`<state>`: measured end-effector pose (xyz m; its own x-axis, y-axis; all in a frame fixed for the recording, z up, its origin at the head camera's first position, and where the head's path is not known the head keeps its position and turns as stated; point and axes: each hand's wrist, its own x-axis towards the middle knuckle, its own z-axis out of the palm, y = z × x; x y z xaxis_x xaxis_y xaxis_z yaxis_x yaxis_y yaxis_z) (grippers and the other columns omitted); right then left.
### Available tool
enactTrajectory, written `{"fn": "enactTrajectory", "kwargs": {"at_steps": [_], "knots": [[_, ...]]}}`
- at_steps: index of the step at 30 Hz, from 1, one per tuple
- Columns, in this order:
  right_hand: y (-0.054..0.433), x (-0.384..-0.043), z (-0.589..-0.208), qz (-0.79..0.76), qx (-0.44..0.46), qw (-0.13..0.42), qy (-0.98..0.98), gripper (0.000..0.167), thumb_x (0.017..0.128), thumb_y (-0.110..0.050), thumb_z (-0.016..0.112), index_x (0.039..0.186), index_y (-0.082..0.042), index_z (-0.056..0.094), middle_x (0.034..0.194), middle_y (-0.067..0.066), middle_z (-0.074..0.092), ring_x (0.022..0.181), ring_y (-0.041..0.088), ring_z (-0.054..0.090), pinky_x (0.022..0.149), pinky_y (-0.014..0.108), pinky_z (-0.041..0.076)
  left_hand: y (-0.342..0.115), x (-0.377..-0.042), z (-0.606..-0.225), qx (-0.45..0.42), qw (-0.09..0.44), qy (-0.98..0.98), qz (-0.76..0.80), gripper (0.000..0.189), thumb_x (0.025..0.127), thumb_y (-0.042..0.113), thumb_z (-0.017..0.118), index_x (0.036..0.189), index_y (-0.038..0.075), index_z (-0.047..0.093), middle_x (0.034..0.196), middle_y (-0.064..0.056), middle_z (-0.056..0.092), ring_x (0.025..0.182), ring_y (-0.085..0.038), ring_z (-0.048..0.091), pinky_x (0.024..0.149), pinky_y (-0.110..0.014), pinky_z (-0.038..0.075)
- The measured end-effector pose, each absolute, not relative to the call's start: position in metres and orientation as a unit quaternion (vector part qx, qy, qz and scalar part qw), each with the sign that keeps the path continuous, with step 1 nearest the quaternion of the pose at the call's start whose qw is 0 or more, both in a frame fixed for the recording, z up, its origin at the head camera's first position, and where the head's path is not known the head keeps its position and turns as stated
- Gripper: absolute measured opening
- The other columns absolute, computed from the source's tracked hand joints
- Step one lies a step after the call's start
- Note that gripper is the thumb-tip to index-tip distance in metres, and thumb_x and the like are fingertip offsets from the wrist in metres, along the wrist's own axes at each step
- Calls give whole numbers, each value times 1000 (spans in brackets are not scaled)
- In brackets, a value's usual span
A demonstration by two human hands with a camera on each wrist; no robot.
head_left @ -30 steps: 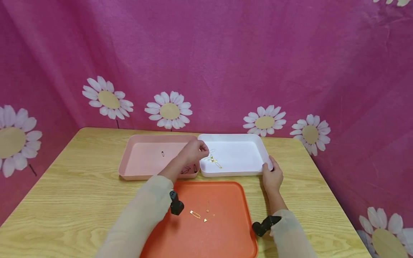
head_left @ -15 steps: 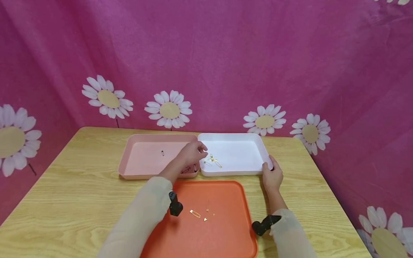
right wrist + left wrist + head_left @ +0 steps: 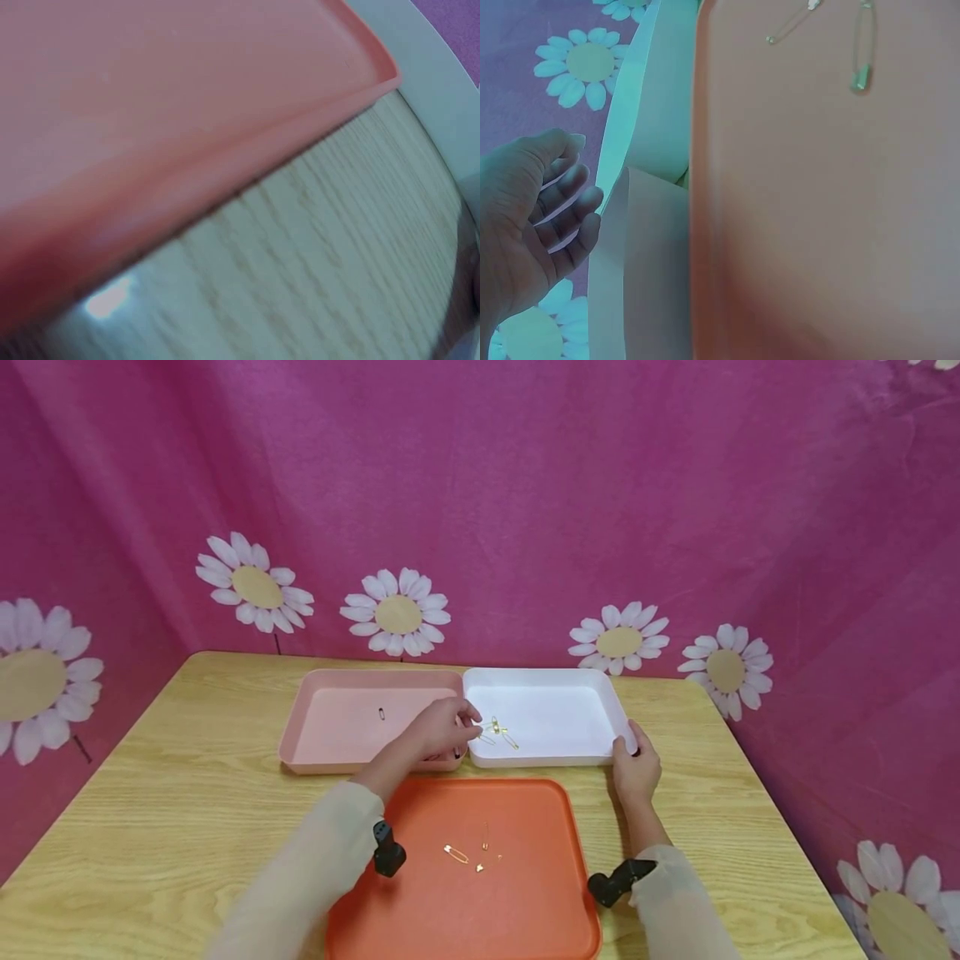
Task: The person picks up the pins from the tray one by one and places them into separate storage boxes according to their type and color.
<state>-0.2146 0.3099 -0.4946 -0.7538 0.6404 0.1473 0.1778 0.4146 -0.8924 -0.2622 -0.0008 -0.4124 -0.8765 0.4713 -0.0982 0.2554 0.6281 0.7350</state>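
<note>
My left hand (image 3: 444,727) hovers over the seam between the pink tray (image 3: 337,727) and the white tray (image 3: 558,714). In the left wrist view the fingers of that left hand (image 3: 536,206) are loosely bent, with nothing between them. Several gold safety pins (image 3: 511,740) lie at the left end of the white tray. My right hand (image 3: 637,774) holds the white tray by its near right corner, thumb on the front wall. A dark safety pin (image 3: 381,714) rests in the middle of the pink tray; others near its right end are partly hidden by my left hand.
An orange tray (image 3: 465,918) lies in front of the two trays, with several gold safety pins (image 3: 456,854) near its middle. The wooden table (image 3: 150,827) ends at a pink flowered cloth (image 3: 510,527) behind and at both sides.
My left hand has drawn back slightly left and down from above the white tray; a pin that showed by its fingertips now lies among the others. The right hand stays on the corner.
</note>
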Motion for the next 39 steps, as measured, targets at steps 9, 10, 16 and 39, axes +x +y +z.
{"fn": "enactTrajectory", "kwargs": {"at_steps": [9,10,16,39], "knots": [[310,-215,-495,481,-249,241,-805,45,89,-19,50,133,-11,53,139,15,49,132,30,42,109,39,33,-11,-247,-409,254,128,894,347,19,87,20,65,101,7,68,83,-1,60,69,-13,51,63,-22,43],[310,-215,-495,481,-250,241,-805,45,89,-19,50,133,-11,53,139,15,49,132,29,42,109,39,33,-12,-245,-409,259,126,894,344,18,87,20,66,100,8,68,83,-1,60,70,-13,51,64,-21,43],[310,-214,-495,481,-253,238,-805,45,89,-19,50,133,-11,53,139,15,48,132,29,41,110,39,32,-17,-232,-408,296,113,892,323,16,86,21,67,97,9,68,82,2,62,71,-11,52,68,-22,44],[309,-215,-494,482,-253,241,-803,45,89,-20,49,132,-11,54,139,14,49,132,28,42,109,38,32,-53,-162,-435,455,99,872,148,3,82,21,67,81,19,65,79,9,55,70,-3,49,65,-19,42]]}}
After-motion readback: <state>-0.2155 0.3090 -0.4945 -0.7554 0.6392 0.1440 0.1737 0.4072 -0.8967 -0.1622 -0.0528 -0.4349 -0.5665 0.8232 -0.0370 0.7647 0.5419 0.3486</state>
